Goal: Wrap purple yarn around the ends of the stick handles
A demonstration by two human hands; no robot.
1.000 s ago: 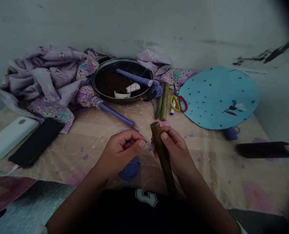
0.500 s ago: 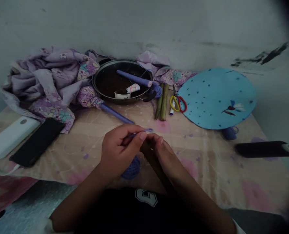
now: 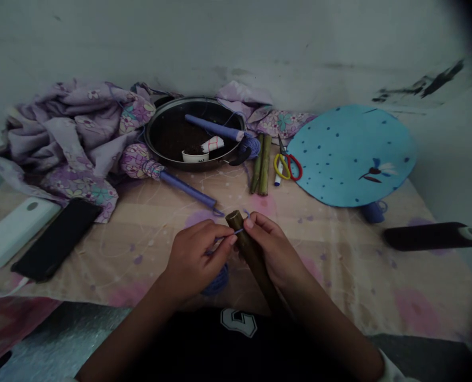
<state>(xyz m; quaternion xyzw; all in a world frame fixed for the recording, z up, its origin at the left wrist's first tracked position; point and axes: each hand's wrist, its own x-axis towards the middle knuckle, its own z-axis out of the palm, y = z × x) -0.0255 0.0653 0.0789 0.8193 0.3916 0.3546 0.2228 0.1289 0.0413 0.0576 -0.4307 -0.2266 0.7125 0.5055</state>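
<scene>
A dark green-brown stick (image 3: 255, 265), like a bamboo or plant stem, slants up from my lap with its cut end showing. My right hand (image 3: 273, 246) is closed round it from the right, the thumb near the top. Between thumb and forefinger, my left hand (image 3: 198, 254) pinches a strand of purple yarn (image 3: 239, 231), which crosses the stick just under its cut end. The yarn's loose tip sticks up by my right thumb. Partly hidden behind my left hand lies a purple yarn ball (image 3: 219, 281).
Beyond my hands lies a purple-wrapped stick (image 3: 188, 190) with a floral cloth head. A black pan (image 3: 150, 140) holds dark grounds, a paper cup and another wrapped stick. Scissors (image 3: 287, 167), two green sticks (image 3: 264, 167) and a blue fan-shaped board (image 3: 339, 154) lie right; a phone (image 3: 56, 239) left.
My hands have moved apart and slightly lower, uncovering the stick's cut end. The yarn, earlier held up as a small loop above my fingers, now lies across the stick.
</scene>
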